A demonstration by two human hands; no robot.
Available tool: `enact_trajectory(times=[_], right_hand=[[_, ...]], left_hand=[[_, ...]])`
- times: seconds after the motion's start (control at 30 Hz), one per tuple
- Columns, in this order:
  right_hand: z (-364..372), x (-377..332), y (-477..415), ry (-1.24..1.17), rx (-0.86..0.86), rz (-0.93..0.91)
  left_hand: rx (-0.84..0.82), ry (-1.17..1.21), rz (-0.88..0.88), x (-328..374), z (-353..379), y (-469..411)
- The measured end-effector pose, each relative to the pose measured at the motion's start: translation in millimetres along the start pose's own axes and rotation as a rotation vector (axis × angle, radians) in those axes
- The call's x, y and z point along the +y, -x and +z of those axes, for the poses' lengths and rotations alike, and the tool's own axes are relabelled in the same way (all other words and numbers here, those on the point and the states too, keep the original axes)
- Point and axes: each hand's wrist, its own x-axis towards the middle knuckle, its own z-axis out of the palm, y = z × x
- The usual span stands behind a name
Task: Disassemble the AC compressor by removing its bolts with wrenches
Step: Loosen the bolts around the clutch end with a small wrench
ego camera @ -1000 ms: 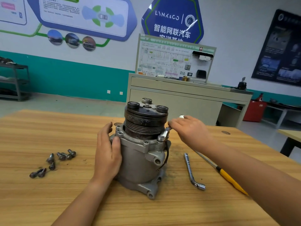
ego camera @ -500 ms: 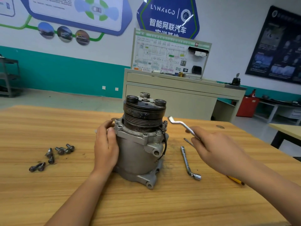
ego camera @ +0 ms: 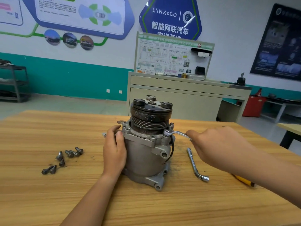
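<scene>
Grey cast AC compressor [ego camera: 143,154] is stood upright on the table [ego camera: 48,201], held at its left flank by the left hand [ego camera: 114,152]. An offset wrench [ego camera: 176,133], seated on its right flange bolt [ego camera: 166,132], is gripped by the right hand [ego camera: 216,144], handle extended rightward.

1. Automotive training workshop.
2. Blue hexagonal LYNK&CO wall sign [ego camera: 170,18]; white wiring-diagram display board [ego camera: 172,57] atop beige metal cabinet [ego camera: 179,98].
3. Light wooden workbench [ego camera: 48,201]; grey metal shelving rack [ego camera: 14,84] against teal-banded wall [ego camera: 73,79].
</scene>
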Motion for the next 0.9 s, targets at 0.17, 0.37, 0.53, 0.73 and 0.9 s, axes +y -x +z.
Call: enact_trajectory(times=[0.17, 0.37, 0.53, 0.73, 0.9], right_hand=[[-21, -5, -1, 0.238, -0.046, -0.071], [-21, -5, 3, 0.19, -0.054, -0.151], [-7, 14, -3, 0.073, -0.114, -0.127], [-7, 16, -10, 0.218, -0.046, -0.239], [-11, 8, -4, 0.289, -0.023, -0.252]], left_hand=[[0.008, -0.009, 0.015, 0, 0, 1], [0.021, -0.029, 0.037, -5, -1, 0], [0.027, -0.03, 0.056, -6, -1, -1], [0.034, -0.027, 0.066, -5, -2, -1], [0.019, -0.051, 0.051, -3, -3, 0]])
